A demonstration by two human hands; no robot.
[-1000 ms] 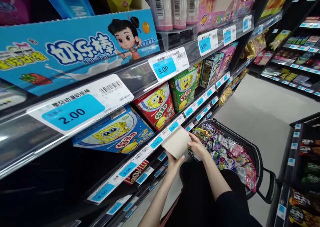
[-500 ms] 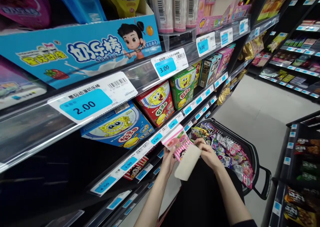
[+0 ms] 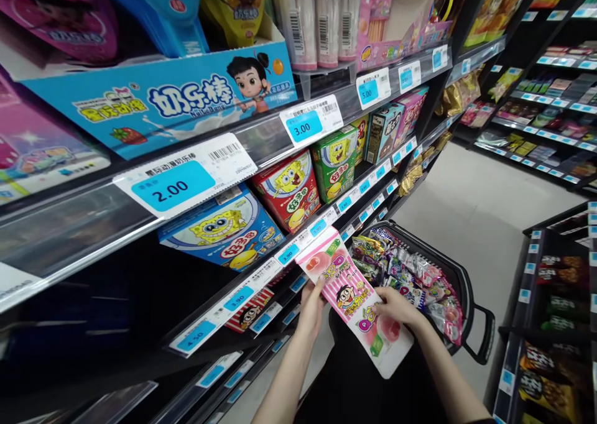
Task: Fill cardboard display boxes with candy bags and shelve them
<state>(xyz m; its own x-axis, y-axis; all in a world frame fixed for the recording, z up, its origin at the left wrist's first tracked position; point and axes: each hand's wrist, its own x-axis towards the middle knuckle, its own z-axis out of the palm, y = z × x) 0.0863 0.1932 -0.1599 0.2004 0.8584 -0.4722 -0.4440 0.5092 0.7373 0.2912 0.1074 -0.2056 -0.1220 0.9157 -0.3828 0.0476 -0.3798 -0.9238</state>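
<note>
In the head view, a long pink-and-white striped printed card point(image 3: 352, 296) with a cartoon face and peach pictures lies opened out flat between my hands. My left hand point(image 3: 313, 303) grips its left edge, thumb on the printed face. My right hand point(image 3: 396, 306) holds its right edge, with the fingertips on the front. The card's far end reaches up beside the shelf's price strip, and its near end hangs over my dark clothing. Just beyond my right hand is a black shopping basket point(image 3: 459, 268) filled with small colourful candy packets point(image 3: 410, 271).
On the left, a shelf edge point(image 3: 261, 139) with price labels runs above SpongeBob boxes point(image 3: 224, 228). A blue display box point(image 3: 186, 104) stands higher up. The basket's handle point(image 3: 487, 337) juts out right. Pale floor point(image 3: 466, 188) extends ahead, and another shelf point(image 3: 550, 324) stands on the right.
The card was bent over with its blank back showing; now it is unfolded, with its printed front facing up. My right hand has moved down and right along it.
</note>
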